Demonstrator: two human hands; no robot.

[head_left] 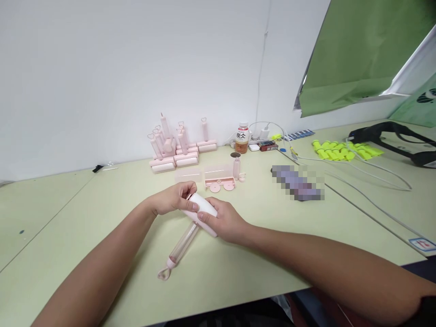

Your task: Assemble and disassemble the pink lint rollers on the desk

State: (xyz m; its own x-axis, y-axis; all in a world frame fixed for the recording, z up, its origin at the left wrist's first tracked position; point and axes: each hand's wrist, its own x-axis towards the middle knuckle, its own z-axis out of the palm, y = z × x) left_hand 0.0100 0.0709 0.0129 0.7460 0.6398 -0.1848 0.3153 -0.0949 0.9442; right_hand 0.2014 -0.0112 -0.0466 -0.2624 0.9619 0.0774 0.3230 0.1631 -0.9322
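Between my two hands is a lint roller with a thick white roll set in a pink holder. Its clear pink handle slants down to the left, ending in a heart-shaped loop near the table. My left hand is closed on the roller's left end, fingertips and thumb pinching at its edge. The right hand wraps round the other end, thumb across the front. Just beyond my hands lie a pink open holder piece, round pink discs, clear covers and a short handle.
Several pink lint rollers stand grouped against the wall. To their right are a labelled bottle, small boxes and white cables. A blurred-out item, yellow-green pieces and a black frame-like object lie farther right.
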